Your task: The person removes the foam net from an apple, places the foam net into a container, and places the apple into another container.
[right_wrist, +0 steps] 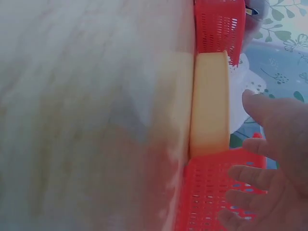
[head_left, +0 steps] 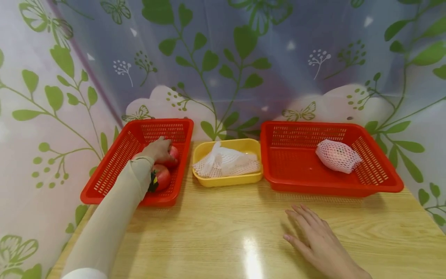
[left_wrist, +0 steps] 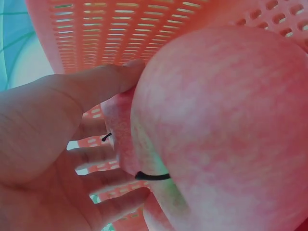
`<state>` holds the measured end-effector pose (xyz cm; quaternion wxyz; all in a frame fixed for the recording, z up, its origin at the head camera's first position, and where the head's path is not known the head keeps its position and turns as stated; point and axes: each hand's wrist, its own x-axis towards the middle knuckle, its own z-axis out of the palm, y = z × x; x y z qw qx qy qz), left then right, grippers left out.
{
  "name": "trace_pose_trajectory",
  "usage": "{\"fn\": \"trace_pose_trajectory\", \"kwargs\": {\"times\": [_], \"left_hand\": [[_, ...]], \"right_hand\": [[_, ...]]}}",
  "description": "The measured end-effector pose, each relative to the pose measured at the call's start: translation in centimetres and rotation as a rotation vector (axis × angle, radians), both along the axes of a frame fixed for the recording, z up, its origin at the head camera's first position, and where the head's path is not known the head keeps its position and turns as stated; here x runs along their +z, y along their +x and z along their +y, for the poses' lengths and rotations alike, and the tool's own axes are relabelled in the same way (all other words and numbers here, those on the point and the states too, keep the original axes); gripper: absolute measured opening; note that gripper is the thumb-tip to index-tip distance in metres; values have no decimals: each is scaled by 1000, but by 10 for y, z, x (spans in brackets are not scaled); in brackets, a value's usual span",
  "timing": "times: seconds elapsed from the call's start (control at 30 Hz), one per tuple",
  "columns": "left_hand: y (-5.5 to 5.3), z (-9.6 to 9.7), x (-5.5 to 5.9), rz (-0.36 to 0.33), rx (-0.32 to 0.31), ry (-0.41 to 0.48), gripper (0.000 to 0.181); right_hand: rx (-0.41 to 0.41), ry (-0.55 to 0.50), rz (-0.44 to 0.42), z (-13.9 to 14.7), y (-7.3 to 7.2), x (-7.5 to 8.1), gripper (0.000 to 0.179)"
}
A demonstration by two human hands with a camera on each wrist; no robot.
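Observation:
In the head view my left hand (head_left: 156, 150) reaches into the left red basket (head_left: 188, 155) and holds a red apple (head_left: 174, 152) from above. Its thumb and fingers lie around that apple in the left wrist view, where another, larger-looking apple (left_wrist: 226, 120) with a dark stem covers part of the grip. Nearer the basket's front, an apple (head_left: 163, 177) bears a black and yellow tag. My right hand (head_left: 317, 240) holds nothing, its fingers extended over the table in front of the right red basket (head_left: 313, 186).
Between the red baskets stands a yellow basket (head_left: 226, 181) containing white foam netting (head_left: 230, 161). A fruit in foam net (head_left: 337, 155) lies at the right side of the right basket. A patterned curtain (head_left: 223, 58) hangs behind the wooden table (head_left: 209, 228).

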<state>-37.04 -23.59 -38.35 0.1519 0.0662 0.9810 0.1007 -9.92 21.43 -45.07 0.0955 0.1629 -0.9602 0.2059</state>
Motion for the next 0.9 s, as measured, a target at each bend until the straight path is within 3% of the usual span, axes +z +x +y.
{"fn": "trace_pose_trajectory", "kwargs": {"times": [0.1,0.2,0.33,0.43,0.57,0.67,0.9], "left_hand": [[5,0,5,-9,0,2,83],[13,2,15,40,-9,26,83],[26,9,37,180,-21,94,76],[44,15,53,307,-25,176,68],[78,24,66,461,-44,289,59],[103,33,70,555,-98,337,53],[150,46,74,707,-192,347,47]], "right_hand": [[7,-25,62,5,-4,7,53],[-3,-40,136,15,-12,24,51],[-41,-42,206,39,-34,56,53],[-102,-26,228,64,-62,73,52],[-232,59,149,100,-106,80,54],[-286,142,40,128,-137,80,65],[-258,203,-181,164,-191,78,97]]}}
